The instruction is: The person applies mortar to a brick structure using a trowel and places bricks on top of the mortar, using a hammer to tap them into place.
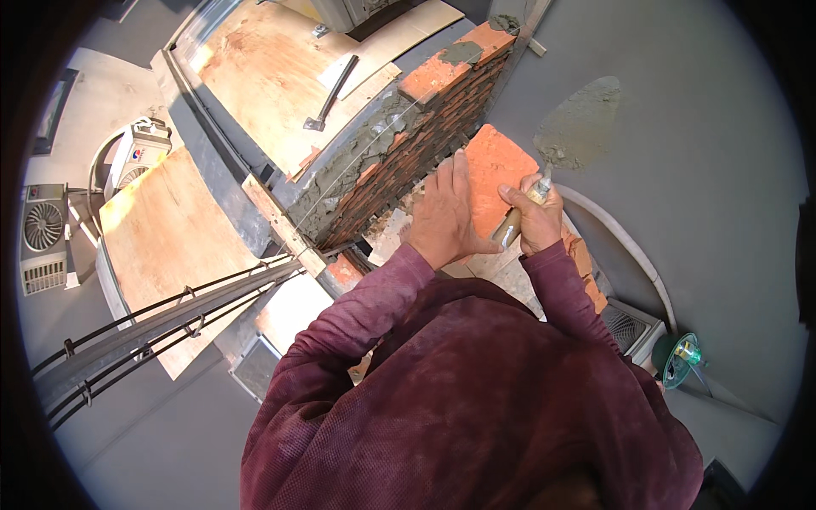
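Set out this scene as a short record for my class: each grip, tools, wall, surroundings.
Left grip: fingers extended, at the left edge of an orange brick
Right grip: closed round a trowel
Trowel blade: mortar-smeared
Wall: brick, mortar along its top, bricks at far end
Hammer: lying on plywood
Far left: fan unit

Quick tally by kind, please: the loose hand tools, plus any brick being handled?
Trowel, in the right hand: 1
Hammer, on the plywood: 1
Brick, at the hands: 1
Total: 3
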{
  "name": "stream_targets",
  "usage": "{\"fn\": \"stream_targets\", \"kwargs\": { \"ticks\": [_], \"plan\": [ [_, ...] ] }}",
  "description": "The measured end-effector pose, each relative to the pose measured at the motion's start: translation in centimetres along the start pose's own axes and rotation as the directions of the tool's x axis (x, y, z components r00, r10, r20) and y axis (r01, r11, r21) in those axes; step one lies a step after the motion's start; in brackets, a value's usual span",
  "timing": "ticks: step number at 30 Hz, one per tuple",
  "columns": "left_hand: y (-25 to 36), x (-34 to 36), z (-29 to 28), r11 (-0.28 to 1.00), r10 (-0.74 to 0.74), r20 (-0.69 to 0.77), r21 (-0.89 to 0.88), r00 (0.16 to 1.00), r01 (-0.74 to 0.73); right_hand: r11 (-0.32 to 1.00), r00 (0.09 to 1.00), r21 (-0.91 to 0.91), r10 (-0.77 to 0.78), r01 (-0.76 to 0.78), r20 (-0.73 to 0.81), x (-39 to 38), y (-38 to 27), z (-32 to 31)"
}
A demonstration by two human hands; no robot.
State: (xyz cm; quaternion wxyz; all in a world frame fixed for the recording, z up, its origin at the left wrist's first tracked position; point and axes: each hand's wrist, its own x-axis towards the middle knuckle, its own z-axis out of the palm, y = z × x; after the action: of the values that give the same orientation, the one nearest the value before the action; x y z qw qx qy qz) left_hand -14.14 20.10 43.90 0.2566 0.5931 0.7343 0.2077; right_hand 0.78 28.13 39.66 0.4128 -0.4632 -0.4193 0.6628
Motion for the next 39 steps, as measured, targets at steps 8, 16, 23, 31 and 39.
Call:
{"fn": "stream_targets", "kwargs": {
  "ticks": [8,16,23,31,39],
  "plan": [
    [-15.4,7.5,-9.9,0.974,-0.05,0.027,-0.218,0.998,0.055,0.997,0.998,0.074,0.006,-0.011,0.056,3.9,-2.3,8.8],
    [-30.1,13.6,-8.5,0.968,-0.014,-0.002,0.249,1.0,0.014,0.882,0.91,-0.288,0.288,-0.374,-0.298,0.4,1.8,-7.6],
    [-31.3,13.9,-2.0,0.986,0.079,-0.01,0.15,0.997,-0.077,0.788,0.797,-0.292,0.372,-0.542,-0.476,-6.8,7.0,-11.4],
    [-32.5,15.0,-0.4,0.98,0.139,-0.044,0.148,0.989,-0.131,0.79,0.811,-0.292,0.393,-0.539,-0.433,-4.8,5.2,-6.7],
    [-32.9,15.1,0.8,0.967,0.153,-0.021,0.211,0.988,-0.145,0.998,0.985,0.03,0.059,-0.054,-0.162,4.3,0.5,4.4]
  ]
}}
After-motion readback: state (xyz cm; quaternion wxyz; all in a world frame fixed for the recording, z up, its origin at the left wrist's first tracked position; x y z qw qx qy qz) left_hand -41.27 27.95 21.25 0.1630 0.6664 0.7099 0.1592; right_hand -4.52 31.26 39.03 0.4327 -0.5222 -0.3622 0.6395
